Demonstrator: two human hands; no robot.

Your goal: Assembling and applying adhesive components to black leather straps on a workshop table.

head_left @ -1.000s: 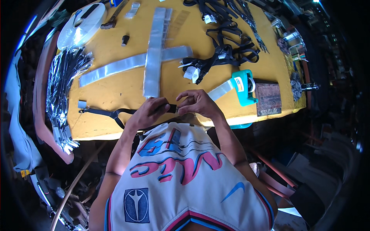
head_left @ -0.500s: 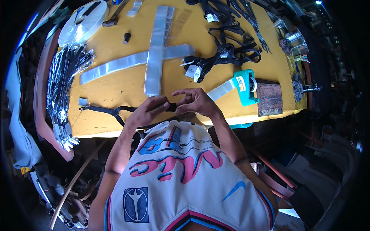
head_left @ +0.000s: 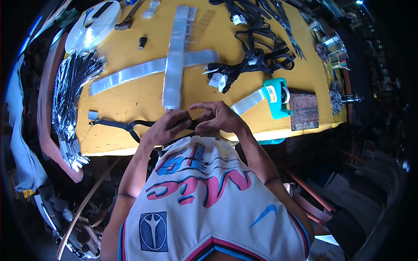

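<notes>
A black elastic strap (head_left: pixel 111 123) with a Y-shaped joint runs along the near edge of the yellow table, its far left end by a small grey tab (head_left: pixel 92 115). My left hand (head_left: pixel 170 127) is closed around the strap's right part, in front of my body. Close beside it, my right hand (head_left: pixel 219 118) pinches the same strap between thumb and fingers, its index finger curved out to the left. The fingers hide what lies between the hands. Just beyond my left hand lies a stack of clear plastic sleeves (head_left: pixel 174 69), crossed over another long clear sleeve (head_left: pixel 126 76).
A teal tape dispenser (head_left: pixel 273 106) stands right of my hands, beside a worn dark board (head_left: pixel 305 113). Tangled black straps with white tags (head_left: pixel 254 58) lie farther back. At left are shiny wrapped black strips (head_left: pixel 72 91), a white reel (head_left: pixel 82 37), a hammer (head_left: pixel 125 25) and a small black cylinder (head_left: pixel 142 42).
My right hand has shifted slightly left, closer to my left hand, and its fingers have drawn in on the strap. My left hand stays nearly in place.
</notes>
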